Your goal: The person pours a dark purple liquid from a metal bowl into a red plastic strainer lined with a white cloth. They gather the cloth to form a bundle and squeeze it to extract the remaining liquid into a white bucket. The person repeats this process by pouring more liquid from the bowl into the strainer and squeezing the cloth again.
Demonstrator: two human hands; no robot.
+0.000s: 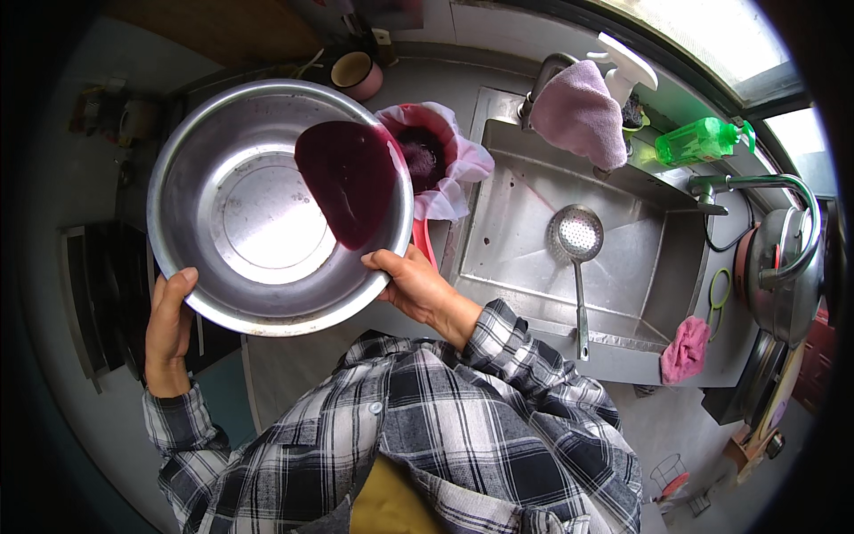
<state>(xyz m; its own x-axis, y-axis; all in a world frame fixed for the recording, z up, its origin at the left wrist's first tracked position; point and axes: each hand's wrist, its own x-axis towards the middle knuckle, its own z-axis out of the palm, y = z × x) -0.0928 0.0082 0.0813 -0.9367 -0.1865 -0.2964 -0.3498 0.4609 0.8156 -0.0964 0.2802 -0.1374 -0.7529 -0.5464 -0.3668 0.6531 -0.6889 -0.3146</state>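
Observation:
A large stainless steel basin (pixel 267 220) is tilted to the right between my two hands. My left hand (pixel 170 320) grips its lower left rim, and my right hand (pixel 417 284) clasps the lower right rim with the thumb over the edge. Dark purple-red liquid (pixel 350 180) has pooled at the basin's right side and reaches the rim. Just beyond that rim stands a red container lined with white cloth (pixel 464 173), whose edge is stained pink. Frothy dark liquid (pixel 421 157) lies inside the cloth. The basin hides part of this container.
Right of the container is a steel sink (pixel 534 280) with a skimmer (pixel 579 237) lying across it. A pink cloth (pixel 584 113) hangs over a tap. Green soap bottle (pixel 700 141), curved faucet (pixel 800 193) and pot (pixel 784 267) line the far right. A pink mug (pixel 357 75) stands behind the basin.

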